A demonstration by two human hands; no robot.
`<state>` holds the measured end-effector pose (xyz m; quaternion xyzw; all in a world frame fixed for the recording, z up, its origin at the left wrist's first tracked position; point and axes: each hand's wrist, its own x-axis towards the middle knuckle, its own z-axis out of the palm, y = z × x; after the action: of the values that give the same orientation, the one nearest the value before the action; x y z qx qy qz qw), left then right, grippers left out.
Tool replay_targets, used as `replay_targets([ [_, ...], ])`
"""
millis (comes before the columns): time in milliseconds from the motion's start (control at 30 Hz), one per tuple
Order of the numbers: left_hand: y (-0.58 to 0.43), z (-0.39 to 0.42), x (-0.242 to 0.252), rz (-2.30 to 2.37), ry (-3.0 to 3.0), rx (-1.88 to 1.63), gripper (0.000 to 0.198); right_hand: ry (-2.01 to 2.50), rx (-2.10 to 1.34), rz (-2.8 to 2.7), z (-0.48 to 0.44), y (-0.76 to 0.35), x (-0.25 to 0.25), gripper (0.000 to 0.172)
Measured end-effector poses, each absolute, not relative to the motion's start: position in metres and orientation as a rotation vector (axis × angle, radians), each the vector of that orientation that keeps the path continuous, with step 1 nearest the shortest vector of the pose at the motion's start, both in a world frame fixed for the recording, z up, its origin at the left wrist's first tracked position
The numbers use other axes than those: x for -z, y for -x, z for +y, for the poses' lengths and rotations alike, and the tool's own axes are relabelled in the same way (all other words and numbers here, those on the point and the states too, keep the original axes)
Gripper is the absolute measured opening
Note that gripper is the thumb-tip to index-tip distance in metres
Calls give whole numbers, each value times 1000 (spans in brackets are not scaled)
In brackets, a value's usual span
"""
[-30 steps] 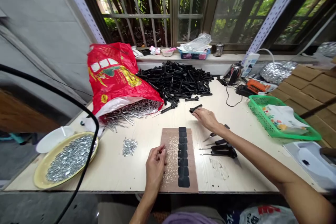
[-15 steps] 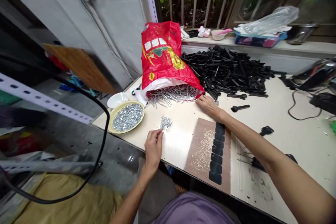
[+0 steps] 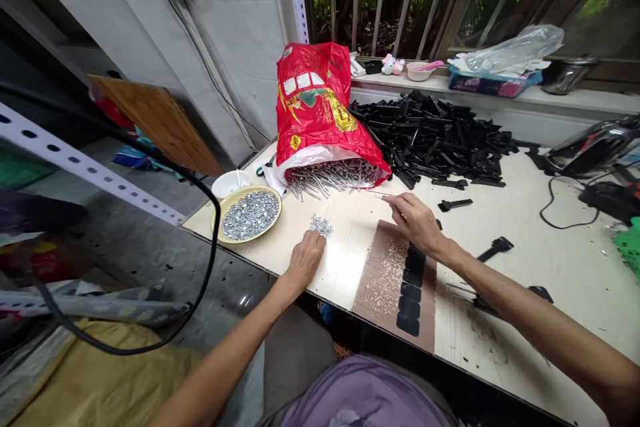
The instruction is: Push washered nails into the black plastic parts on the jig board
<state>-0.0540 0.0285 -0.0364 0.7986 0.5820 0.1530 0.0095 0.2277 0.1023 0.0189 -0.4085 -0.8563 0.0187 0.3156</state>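
Note:
My left hand (image 3: 306,259) is at the near edge of a small pile of tiny silvery metal pieces (image 3: 321,225), its fingers bent together; whatever they may hold is hidden. My right hand (image 3: 416,221) pinches a thin metal pin (image 3: 376,194), which points left toward the mouth of a red bag (image 3: 317,107). Long metal pins (image 3: 330,177) spill from that bag onto the table. Under and beside my right wrist lies a brown board (image 3: 383,280) with a row of flat black pieces (image 3: 411,292) and scattered pale bits.
A yellow dish (image 3: 277,217) full of small metal pieces stands at the left table edge, with a white bowl (image 3: 231,181) behind it. Black plastic parts (image 3: 435,137) are heaped at the back. A black cable (image 3: 213,260) loops across the left foreground.
My right hand has drawn back from the bag's mouth toward me, with a thin pin now showing in its fingers. My left hand has shifted right, against the small pile.

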Motion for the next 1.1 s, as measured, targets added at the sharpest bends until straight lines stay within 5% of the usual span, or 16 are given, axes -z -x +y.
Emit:
replay_targets([
  [233,51,46,24,1727,-2443,-487,17,1062,-388,-2208,50,-190,-16,38],
  [467,44,32,0,1449,-1448,-1201,10,965,-570,-2144,31,-162,-10,31],
  [733,17,13,-10,953,-731,-1397,19,1051,-446,-2154,17,-152,-18,24],
  [1100,7,12,-7,960,-668,-1346,25,1235,-219,-2291,16,-163,-25,26],
])
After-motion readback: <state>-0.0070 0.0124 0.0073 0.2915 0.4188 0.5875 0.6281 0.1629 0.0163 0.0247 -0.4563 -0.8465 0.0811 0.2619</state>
